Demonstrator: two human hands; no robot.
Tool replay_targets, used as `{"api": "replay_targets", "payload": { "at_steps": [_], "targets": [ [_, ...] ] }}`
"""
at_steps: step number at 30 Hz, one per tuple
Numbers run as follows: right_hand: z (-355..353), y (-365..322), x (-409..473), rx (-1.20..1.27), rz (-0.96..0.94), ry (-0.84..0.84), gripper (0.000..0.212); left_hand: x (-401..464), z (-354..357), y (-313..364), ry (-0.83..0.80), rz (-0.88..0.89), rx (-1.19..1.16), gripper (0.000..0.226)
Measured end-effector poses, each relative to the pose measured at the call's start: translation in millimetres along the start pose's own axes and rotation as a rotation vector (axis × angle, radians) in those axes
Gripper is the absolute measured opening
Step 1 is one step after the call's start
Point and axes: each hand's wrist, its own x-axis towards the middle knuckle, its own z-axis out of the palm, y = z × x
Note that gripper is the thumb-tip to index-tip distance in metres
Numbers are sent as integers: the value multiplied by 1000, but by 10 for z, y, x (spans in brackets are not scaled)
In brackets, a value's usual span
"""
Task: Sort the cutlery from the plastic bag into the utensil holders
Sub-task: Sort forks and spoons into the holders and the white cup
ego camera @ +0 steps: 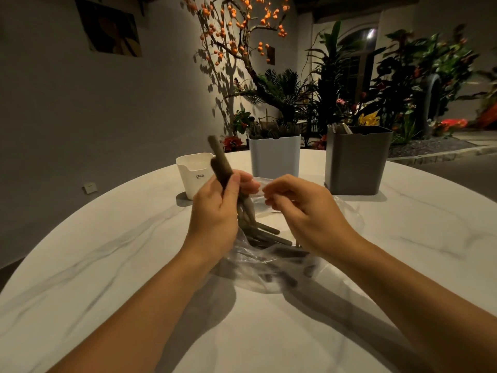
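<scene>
Spreading across nearly the whole lower view, the round marbled white counter (107, 265) carried everything. At about one o'clock from its middle stood the dark grey holder (355, 162), the largest of the three, with pale utensil ends showing above its rim. At twelve o'clock stood the light grey holder (274, 157), with dark handle tips poking out of its top. At eleven o'clock sat the small white holder (193, 173), marked CRBW on its front (its inside could not be made out).

Near the counter's middle lay the clear plastic bag (258, 267), crumpled, with its open mouth raised toward twelve o'clock. Inside it, several pieces of dark-handled cutlery (269, 235) lay in a loose heap.

The left hand (215, 211) hovered over the bag's nine o'clock edge, its grip wrapped round one blurred dark-handled piece (220, 162), thumb pressed along the handle, the handle end pointing up toward eleven o'clock and crossing in front of the white holder. The lower end of that piece reached down toward the bag's mouth.

The right hand (304, 208) hovered at the bag's two o'clock side, fingers curled, thumb and fingertips meeting on the thin raised plastic of the bag's rim, pinching it.
</scene>
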Motion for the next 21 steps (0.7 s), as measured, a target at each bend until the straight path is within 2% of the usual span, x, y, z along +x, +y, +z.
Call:
{"api": "replay_targets", "payload": {
  "at_steps": [6, 9, 11, 13, 15, 18, 21],
  "targets": [
    [-9, 45, -5, 1, 186, -179, 29, 59, -28, 132, 32, -275, -441, 30],
    [-51, 1, -1, 230, 352, -278, 35, 77, -35, 143, 51, -341, -608, 31],
    [-57, -36, -27, 373, 407, -379, 31, 90, -44, 148, 66, -372, -693, 32],
    [-23, -54, -45, 336, 378, -397, 24, 93, -49, 136, 66, -399, -718, 32],
    [17, -56, -39, 297, 344, -328, 18, 86, -47, 102, 47, -409, -681, 33],
    [6, -32, -17, 284, 287, -219, 17, 74, -29, 58, 5, -412, -593, 31],
    [-38, 16, -5, 249, 261, -180, 17, 66, -5, 3, -7, -419, -486, 29]
  ]
}}
